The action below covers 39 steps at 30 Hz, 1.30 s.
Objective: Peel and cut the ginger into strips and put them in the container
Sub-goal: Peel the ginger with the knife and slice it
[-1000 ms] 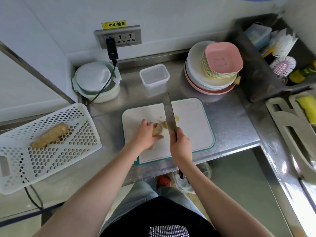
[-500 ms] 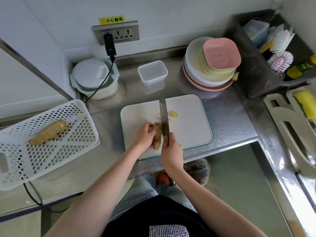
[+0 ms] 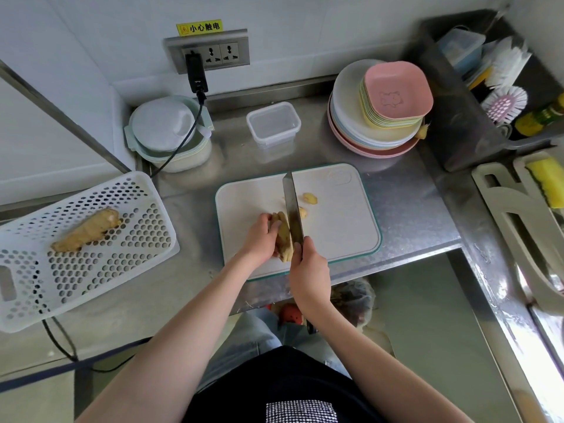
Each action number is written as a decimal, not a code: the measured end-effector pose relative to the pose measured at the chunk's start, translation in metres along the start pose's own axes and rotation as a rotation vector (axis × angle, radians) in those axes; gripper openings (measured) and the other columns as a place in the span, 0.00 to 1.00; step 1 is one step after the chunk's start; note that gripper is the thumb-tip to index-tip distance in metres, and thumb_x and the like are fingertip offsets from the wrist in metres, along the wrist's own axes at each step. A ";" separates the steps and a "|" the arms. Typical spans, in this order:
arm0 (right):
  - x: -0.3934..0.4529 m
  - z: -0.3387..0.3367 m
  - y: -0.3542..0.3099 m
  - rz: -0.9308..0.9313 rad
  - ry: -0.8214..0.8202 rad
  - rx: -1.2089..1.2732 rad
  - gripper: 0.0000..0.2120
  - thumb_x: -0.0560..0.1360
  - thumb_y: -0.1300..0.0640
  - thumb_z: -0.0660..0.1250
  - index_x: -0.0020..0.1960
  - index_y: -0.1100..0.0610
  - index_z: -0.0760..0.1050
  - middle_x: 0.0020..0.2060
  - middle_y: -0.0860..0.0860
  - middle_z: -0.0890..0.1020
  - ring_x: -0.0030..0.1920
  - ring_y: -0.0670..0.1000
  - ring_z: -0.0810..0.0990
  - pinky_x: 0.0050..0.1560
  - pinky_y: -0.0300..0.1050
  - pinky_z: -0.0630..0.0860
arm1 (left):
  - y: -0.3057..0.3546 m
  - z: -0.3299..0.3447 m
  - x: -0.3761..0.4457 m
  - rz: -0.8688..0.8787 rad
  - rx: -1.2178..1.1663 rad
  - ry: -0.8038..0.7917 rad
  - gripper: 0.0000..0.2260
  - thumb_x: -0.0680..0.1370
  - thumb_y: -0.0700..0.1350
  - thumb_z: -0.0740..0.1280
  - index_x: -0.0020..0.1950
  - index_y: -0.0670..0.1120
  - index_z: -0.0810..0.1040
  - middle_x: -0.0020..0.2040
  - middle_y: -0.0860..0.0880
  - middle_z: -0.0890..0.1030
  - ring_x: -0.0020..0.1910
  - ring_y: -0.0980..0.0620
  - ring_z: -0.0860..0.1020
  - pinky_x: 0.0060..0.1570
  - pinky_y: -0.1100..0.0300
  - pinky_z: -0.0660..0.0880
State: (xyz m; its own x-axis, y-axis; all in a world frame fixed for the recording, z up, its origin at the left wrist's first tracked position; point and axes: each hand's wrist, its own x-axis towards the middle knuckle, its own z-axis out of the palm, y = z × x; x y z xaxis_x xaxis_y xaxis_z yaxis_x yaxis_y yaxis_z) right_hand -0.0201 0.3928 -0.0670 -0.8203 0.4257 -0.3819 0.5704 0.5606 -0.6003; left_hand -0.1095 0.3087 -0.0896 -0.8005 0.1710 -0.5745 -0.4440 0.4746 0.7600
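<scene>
- The left hand [image 3: 259, 239] holds the ginger [image 3: 283, 236] on the cutting board [image 3: 335, 227], near the surface's front edge.
- The right hand [image 3: 308, 267] grips the knife [image 3: 293, 209], its blade against the ginger.
- The clear container [image 3: 273, 123] sits behind the board.

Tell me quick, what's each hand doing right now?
Left hand: curled on the ginger, holding it on the cutting board.
Right hand: gripping the knife, blade against the ginger.

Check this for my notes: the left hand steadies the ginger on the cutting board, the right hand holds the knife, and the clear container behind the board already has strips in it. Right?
Not quite. The head view shows the clear container empty. The left hand does steady the ginger on the cutting board, and the right hand holds the knife.
</scene>
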 end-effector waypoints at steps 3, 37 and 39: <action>-0.001 0.000 -0.001 -0.007 -0.014 -0.006 0.11 0.83 0.50 0.50 0.46 0.54 0.64 0.34 0.55 0.77 0.32 0.57 0.75 0.28 0.45 0.68 | -0.001 0.000 0.000 0.009 0.019 0.002 0.12 0.83 0.46 0.54 0.63 0.41 0.66 0.52 0.40 0.76 0.42 0.46 0.78 0.28 0.59 0.78; 0.017 0.012 0.008 -0.008 -0.120 -0.111 0.11 0.83 0.51 0.50 0.47 0.56 0.64 0.37 0.56 0.78 0.38 0.60 0.78 0.40 0.57 0.78 | -0.009 0.010 0.001 0.091 0.256 0.073 0.14 0.83 0.47 0.51 0.61 0.38 0.65 0.58 0.39 0.71 0.46 0.48 0.70 0.46 0.57 0.66; 0.018 0.014 0.009 -0.004 -0.121 -0.122 0.11 0.83 0.51 0.49 0.47 0.55 0.63 0.36 0.56 0.77 0.38 0.60 0.78 0.39 0.56 0.78 | -0.009 0.009 0.001 0.078 0.238 0.062 0.14 0.83 0.47 0.51 0.61 0.38 0.65 0.58 0.39 0.71 0.47 0.48 0.70 0.47 0.58 0.65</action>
State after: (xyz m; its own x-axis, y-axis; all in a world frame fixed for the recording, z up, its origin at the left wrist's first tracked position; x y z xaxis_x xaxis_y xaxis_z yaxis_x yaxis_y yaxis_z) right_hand -0.0299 0.3957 -0.0889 -0.8176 0.3385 -0.4658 0.5616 0.6473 -0.5154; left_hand -0.1027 0.3120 -0.0998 -0.8550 0.1659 -0.4914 -0.2783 0.6527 0.7046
